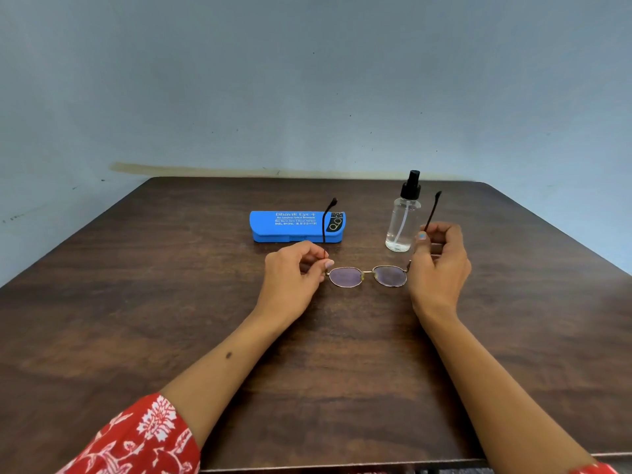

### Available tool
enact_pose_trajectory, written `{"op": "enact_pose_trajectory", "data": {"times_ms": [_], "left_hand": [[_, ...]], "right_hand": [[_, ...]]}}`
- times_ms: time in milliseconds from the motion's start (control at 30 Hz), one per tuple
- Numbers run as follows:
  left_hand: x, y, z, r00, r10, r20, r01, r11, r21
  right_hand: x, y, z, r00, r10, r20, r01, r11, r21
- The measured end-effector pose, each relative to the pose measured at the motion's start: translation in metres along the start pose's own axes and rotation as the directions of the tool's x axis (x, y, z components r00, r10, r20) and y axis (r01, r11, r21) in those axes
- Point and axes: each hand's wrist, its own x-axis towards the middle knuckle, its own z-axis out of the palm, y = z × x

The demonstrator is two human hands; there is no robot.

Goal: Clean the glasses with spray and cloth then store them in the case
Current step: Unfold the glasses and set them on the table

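Glasses [367, 276], temples pinched between both hands

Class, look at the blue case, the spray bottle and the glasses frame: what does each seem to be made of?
Blue case: likely hard plastic, matte, with a moulded seam and printed lettering.
Spray bottle: clear plastic or glass, undecidable; black pump top looks plastic.
Glasses: thin, shiny gold-toned rims suggest metal; dark temple tips look plastic-coated.

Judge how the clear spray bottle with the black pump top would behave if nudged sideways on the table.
The clear plastic spray bottle with the black pump top stands tall and narrow on the dark wooden table, so it would probably tip rather than slide. It looks mostly full of clear liquid, likely adding some steadying weight. Once down, its round body would probably roll.
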Motion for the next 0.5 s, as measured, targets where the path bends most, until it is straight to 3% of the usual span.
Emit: {"op": "enact_pose_trajectory", "data": {"times_ms": [500], "left_hand": [[0.0015,-0.0031,-0.0001,1.000,-0.006,0.023,0.005,1.000,0.010]], "right_hand": [[0.0005,-0.0015,-0.0016,0.998,0.063,0.008,-0.063,0.997,-0.054]]}}
